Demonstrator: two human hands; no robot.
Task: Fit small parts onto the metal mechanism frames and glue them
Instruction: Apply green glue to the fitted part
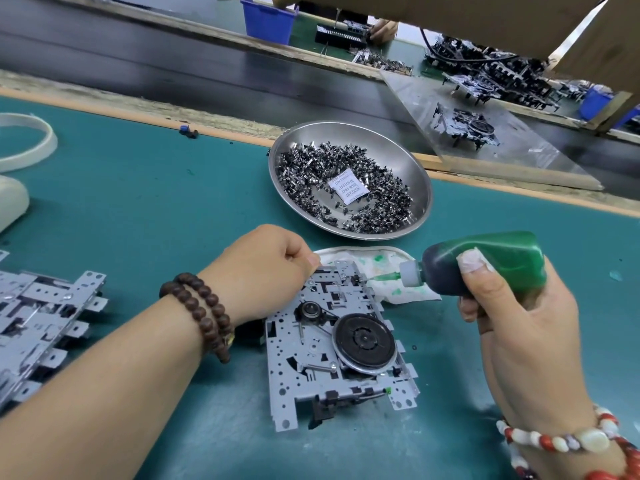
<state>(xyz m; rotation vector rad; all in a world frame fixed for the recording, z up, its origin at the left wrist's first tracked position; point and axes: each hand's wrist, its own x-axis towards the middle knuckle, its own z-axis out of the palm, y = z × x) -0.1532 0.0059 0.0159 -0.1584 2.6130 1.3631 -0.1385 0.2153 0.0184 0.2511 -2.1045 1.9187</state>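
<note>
A grey metal mechanism frame [311, 372] with a black flywheel lies on the green mat in front of me. My left hand [263, 271] rests curled on the frame's far left corner; what its fingers hold is hidden. My right hand [519, 306] grips a green glue bottle [485, 265] lying sideways. Its thin green nozzle [379, 277] points left and touches a small black part at the frame's far edge. A steel bowl [424, 188] full of small dark parts, with a white desiccant packet [348, 186], stands just beyond.
A glue-stained white cloth [391, 292] lies under the frame's far end. More metal frames [41, 317] are stacked at the left. A black conveyor belt [173, 71] runs behind the mat, with a clear plate carrying a mechanism [467, 126] and blue bins [268, 20] beyond.
</note>
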